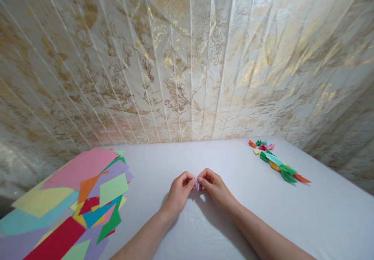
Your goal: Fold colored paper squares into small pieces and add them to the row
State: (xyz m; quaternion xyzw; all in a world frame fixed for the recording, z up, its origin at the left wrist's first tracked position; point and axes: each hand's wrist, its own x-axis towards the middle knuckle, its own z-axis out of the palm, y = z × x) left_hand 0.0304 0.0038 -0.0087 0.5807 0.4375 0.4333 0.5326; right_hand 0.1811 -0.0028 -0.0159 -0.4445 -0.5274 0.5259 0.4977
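Note:
Between my two hands, just over the middle of the table, is a small folded piece of purple paper (197, 185). My left hand (182, 190) pinches its left side between thumb and fingers. On the other side my right hand (214, 186) grips it the same way, fingertips close to those of the left. Most of the paper is hidden behind the fingers, so its full shape does not show.
Loose coloured paper sheets and scraps (87, 174) are heaped on the left of the white table (157, 162). Several small folded paper pieces (274, 160) lie in a row at the far right. A gold-patterned curtain (175, 57) hangs behind the table.

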